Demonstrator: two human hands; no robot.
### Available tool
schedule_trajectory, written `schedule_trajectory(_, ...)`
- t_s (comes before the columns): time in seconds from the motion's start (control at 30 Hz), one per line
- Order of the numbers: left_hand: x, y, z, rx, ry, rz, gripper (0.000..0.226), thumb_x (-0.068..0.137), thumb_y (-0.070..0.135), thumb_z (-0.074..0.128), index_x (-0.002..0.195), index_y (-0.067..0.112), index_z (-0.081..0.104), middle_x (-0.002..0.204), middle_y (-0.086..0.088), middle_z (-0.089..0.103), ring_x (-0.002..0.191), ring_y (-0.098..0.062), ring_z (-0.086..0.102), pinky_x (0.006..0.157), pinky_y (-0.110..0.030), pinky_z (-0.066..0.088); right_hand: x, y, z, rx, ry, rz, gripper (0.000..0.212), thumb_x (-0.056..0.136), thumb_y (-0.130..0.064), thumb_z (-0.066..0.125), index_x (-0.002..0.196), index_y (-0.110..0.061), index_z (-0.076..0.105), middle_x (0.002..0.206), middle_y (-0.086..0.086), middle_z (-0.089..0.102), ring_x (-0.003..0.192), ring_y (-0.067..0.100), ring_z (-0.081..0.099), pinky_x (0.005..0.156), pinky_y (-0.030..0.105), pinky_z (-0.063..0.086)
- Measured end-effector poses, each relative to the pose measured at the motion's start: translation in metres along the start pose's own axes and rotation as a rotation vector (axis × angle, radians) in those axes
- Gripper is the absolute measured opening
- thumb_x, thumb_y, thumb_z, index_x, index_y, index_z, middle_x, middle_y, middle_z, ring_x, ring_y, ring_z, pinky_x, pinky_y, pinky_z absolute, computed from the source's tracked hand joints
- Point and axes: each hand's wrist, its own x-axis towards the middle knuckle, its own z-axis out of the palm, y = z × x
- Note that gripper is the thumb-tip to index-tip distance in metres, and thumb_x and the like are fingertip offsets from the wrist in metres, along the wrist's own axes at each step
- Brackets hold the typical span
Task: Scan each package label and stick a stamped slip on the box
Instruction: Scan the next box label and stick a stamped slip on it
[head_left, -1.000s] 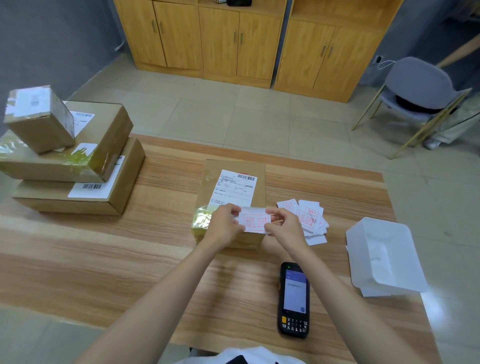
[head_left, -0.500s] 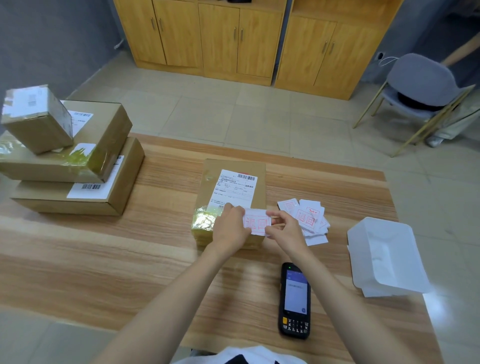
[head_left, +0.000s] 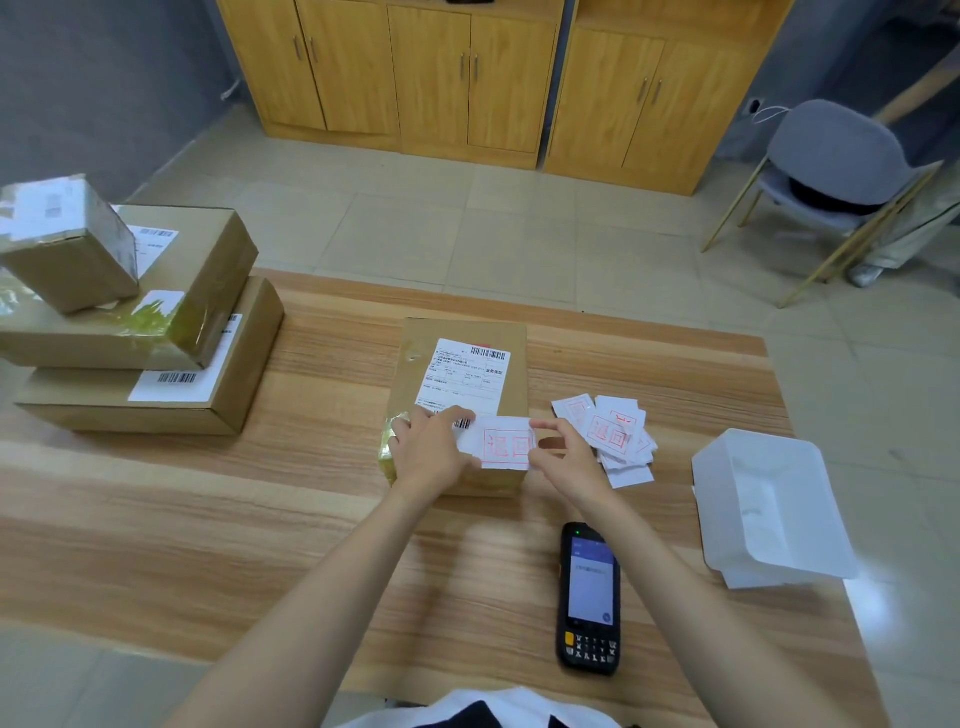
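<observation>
Left hand (head_left: 431, 453) pinching left edge of stamped slip (head_left: 506, 445), right hand (head_left: 567, 465) pinching right edge. Slip held flat over near end of box (head_left: 462, 330), just below shipping label (head_left: 464, 378). Loose slip pile (head_left: 615, 434) just right of box; scanner (head_left: 589, 597) nearer on table (head_left: 208, 519); white tray (head_left: 769, 519) far right; stacked boxes (head_left: 218, 270) left.

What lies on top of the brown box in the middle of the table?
A white shipping label with a barcode, and over its near edge the red-stamped slip, pinched by the left hand and right hand. They cover the label's bottom part.
</observation>
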Motion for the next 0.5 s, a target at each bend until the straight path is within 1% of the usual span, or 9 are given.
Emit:
schedule_trajectory(0.07, 0.002, -0.001, -0.002, -0.004, -0.001, 0.045, 0.057, 0.073, 0.028, 0.074, 0.124, 0.036, 0.052, 0.125, -0.007, 0.042, 0.117, -0.031, 0.034, 0.1, -0.034, 0.029, 0.0, -0.002, 0.0, -0.132, 0.095, -0.085, 0.042, 0.081, -0.005, 0.057, 0.119, -0.023, 0.054, 0.121, 0.006, 0.05, 0.106, 0.016, 0.05, 0.086, 0.028, 0.042)
schedule_trajectory(0.1, 0.003, -0.002, -0.003, 0.009, 0.003, 0.09, 0.057, 0.074, 0.027, 0.073, 0.125, 0.035, 0.052, 0.125, -0.007, 0.042, 0.116, -0.029, 0.034, 0.1, -0.032, 0.028, -0.001, -0.003, 0.002, -0.235, 0.156, -0.164, 0.043, 0.081, -0.003, 0.055, 0.121, -0.019, 0.055, 0.123, 0.007, 0.048, 0.114, 0.02, 0.045, 0.092, 0.03, 0.039)
schedule_trajectory(0.17, 0.004, -0.004, -0.002, 0.053, 0.001, 0.209, 0.057, 0.077, 0.026, 0.07, 0.129, 0.035, 0.049, 0.13, -0.006, 0.038, 0.119, -0.027, 0.031, 0.101, -0.031, 0.027, -0.005, -0.008, 0.008, -0.406, 0.233, -0.367, 0.042, 0.084, -0.004, 0.051, 0.125, -0.014, 0.054, 0.126, 0.005, 0.048, 0.122, 0.021, 0.041, 0.097, 0.029, 0.034)
schedule_trajectory(0.2, 0.004, -0.005, 0.0, 0.082, -0.012, 0.262, 0.057, 0.079, 0.027, 0.068, 0.132, 0.035, 0.047, 0.136, -0.006, 0.034, 0.124, -0.027, 0.027, 0.104, -0.031, 0.025, -0.006, -0.011, 0.012, -0.461, 0.224, -0.468, 0.041, 0.087, -0.005, 0.048, 0.127, -0.012, 0.052, 0.129, 0.005, 0.047, 0.123, 0.021, 0.041, 0.098, 0.027, 0.032)
schedule_trajectory(0.27, 0.005, -0.007, 0.004, 0.147, -0.063, 0.322, 0.058, 0.084, 0.031, 0.063, 0.137, 0.035, 0.041, 0.148, -0.009, 0.023, 0.136, -0.029, 0.014, 0.111, -0.036, 0.017, -0.005, -0.01, 0.025, -0.602, 0.111, -0.593, 0.043, 0.093, -0.008, 0.043, 0.136, -0.007, 0.044, 0.142, 0.008, 0.041, 0.131, 0.024, 0.037, 0.107, 0.029, 0.029)
schedule_trajectory(0.33, 0.005, -0.011, 0.007, 0.204, -0.102, 0.333, 0.06, 0.088, 0.035, 0.058, 0.142, 0.037, 0.032, 0.155, -0.011, 0.009, 0.143, -0.032, -0.003, 0.116, -0.042, 0.006, -0.002, 0.0, 0.036, -0.761, -0.02, -0.553, 0.051, 0.101, -0.017, 0.033, 0.148, -0.004, 0.02, 0.157, 0.011, 0.016, 0.145, 0.024, 0.014, 0.118, 0.032, 0.012)
schedule_trajectory(0.4, 0.006, -0.014, 0.008, 0.27, -0.104, 0.316, 0.063, 0.089, 0.046, 0.053, 0.145, 0.04, 0.023, 0.157, -0.012, -0.001, 0.143, -0.035, -0.013, 0.116, -0.047, -0.003, 0.002, 0.011, 0.038, -0.836, -0.077, -0.48, 0.056, 0.103, -0.024, 0.026, 0.15, -0.006, 0.001, 0.16, 0.007, -0.006, 0.147, 0.02, -0.008, 0.118, 0.03, -0.004)
schedule_trajectory(0.43, 0.007, -0.017, 0.007, 0.285, -0.107, 0.303, 0.065, 0.088, 0.051, 0.052, 0.145, 0.042, 0.021, 0.157, -0.012, -0.005, 0.143, -0.036, -0.016, 0.115, -0.049, -0.006, 0.002, 0.015, 0.036, -0.817, -0.092, -0.457, 0.058, 0.103, -0.027, 0.025, 0.15, -0.008, -0.003, 0.159, 0.005, -0.012, 0.146, 0.019, -0.014, 0.117, 0.029, -0.007)
schedule_trajectory(0.5, 0.007, -0.019, 0.005, 0.289, -0.123, 0.29, 0.067, 0.088, 0.053, 0.051, 0.145, 0.043, 0.018, 0.157, -0.012, -0.01, 0.141, -0.038, -0.021, 0.114, -0.049, -0.009, 0.002, 0.02, 0.03, -0.702, -0.139, -0.403, 0.062, 0.103, -0.031, 0.026, 0.149, -0.011, -0.009, 0.157, -0.001, -0.02, 0.145, 0.016, -0.017, 0.115, 0.025, -0.005)
